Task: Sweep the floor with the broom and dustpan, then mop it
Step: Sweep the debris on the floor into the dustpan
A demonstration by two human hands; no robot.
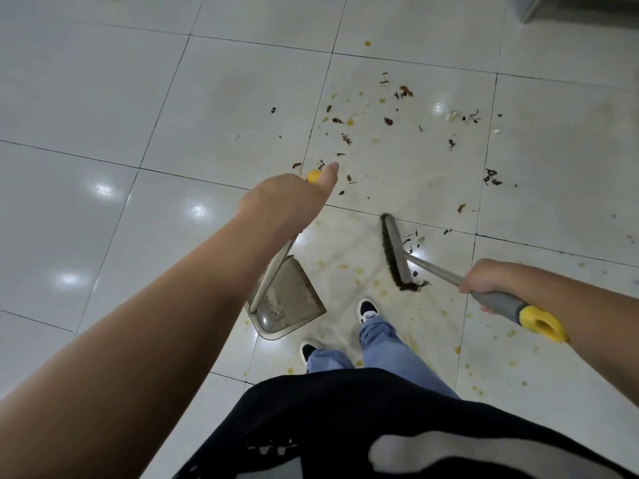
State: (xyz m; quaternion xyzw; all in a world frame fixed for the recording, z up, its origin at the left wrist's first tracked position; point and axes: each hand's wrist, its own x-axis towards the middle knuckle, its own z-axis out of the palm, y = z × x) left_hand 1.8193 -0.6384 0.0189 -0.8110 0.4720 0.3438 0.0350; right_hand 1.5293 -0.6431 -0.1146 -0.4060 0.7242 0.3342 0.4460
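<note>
The broom (397,254) is held by the right hand (484,281), fingers curled round its grey grip; the brush head rests on the tiled floor (103,98), just right of the dustpan (287,299), w/ dark bits touching the bristles. The dustpan stands on the floor, its long handle gripped near the yellow top by the left hand (283,198). Beyond the dustpan, leaf scraps (390,121) & yellow stains are spread. Two shoes (366,311) are seen just behind it.

I see a glossy, smooth tiled floor (103,108) mirroring the lights. The broom (397,257) has a metal shaft and matt grip; the dustpan (294,292) looks like smooth plastic, I think.
</note>
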